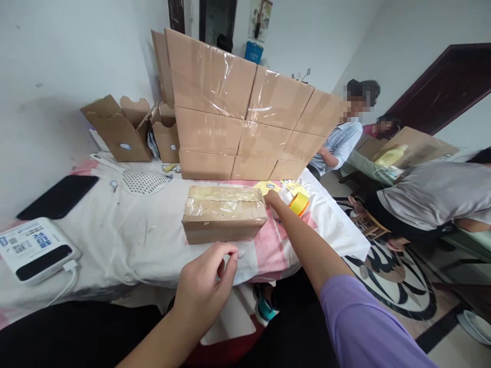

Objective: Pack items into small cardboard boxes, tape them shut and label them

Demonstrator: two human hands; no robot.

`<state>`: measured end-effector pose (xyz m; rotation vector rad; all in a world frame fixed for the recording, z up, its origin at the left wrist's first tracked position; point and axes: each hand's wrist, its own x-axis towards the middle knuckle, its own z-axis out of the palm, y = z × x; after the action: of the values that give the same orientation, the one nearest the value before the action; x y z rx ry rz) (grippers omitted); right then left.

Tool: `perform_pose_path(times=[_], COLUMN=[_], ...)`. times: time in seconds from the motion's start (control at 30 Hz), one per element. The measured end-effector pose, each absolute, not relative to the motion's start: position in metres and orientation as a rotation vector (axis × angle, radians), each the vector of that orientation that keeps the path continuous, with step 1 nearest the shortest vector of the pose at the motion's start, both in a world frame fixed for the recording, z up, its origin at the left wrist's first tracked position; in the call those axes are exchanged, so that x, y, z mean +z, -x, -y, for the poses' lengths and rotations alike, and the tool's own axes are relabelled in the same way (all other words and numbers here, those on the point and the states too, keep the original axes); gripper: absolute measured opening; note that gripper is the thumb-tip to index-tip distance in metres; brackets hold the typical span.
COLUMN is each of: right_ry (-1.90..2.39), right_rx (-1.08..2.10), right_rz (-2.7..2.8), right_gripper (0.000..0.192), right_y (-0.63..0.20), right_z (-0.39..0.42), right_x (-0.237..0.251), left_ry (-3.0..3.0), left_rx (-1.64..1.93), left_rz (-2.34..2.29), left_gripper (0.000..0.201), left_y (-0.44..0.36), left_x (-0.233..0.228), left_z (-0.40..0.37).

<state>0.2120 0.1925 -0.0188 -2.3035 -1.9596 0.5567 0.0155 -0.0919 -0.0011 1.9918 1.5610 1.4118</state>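
A small cardboard box (224,227) lies in front of me, its top covered with shiny, wrinkled clear tape. My left hand (209,273) is just before the box's near side, thumb and forefinger curled together. A tiny whitish bit shows at those fingertips, too small to name. At the far right corner of the box is my right hand (271,197), touching or very close to it; its fingers are mostly hidden. Right of that hand stands a roll of yellow tape (299,204) with an orange core.
Stacked taped cartons (245,117) form a wall behind the box. Two open cartons (123,133), a white fly swatter (143,181), a black tablet-like slab (57,197) and a white device (36,250) with a cable are left. Several people work at right, one in a grey shirt (433,189).
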Motion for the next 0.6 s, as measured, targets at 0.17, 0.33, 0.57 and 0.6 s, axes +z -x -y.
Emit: perform_pose_path(times=[0.17, 0.33, 0.57, 0.6], right_ry=[2.117, 1.758, 1.300, 1.312], right_rx=[0.654, 0.828, 1.546, 1.553], right_rz=[1.692, 1.529, 1.919, 1.971], right_gripper=[0.025, 0.027, 0.036, 0.039], right_y=[-0.233, -0.251, -0.243, -0.243], right_z=[-0.177, -0.120, -0.061, -0.058], right_x=[-0.007, 0.010, 0.029, 0.029], left_ry=[-1.977, -2.049, -2.302, -2.351], left_rx=[1.378, 1.404, 1.441, 1.448], left_rz=[-1.589, -1.587, -1.455, -1.438], left_gripper=[0.017, 0.014, 0.029, 0.032], left_y=[-0.017, -0.019, -0.034, -0.037], left_x=[0.000, -0.009, -0.036, -0.038], left_z=[0.090, 0.083, 0.065, 0.063])
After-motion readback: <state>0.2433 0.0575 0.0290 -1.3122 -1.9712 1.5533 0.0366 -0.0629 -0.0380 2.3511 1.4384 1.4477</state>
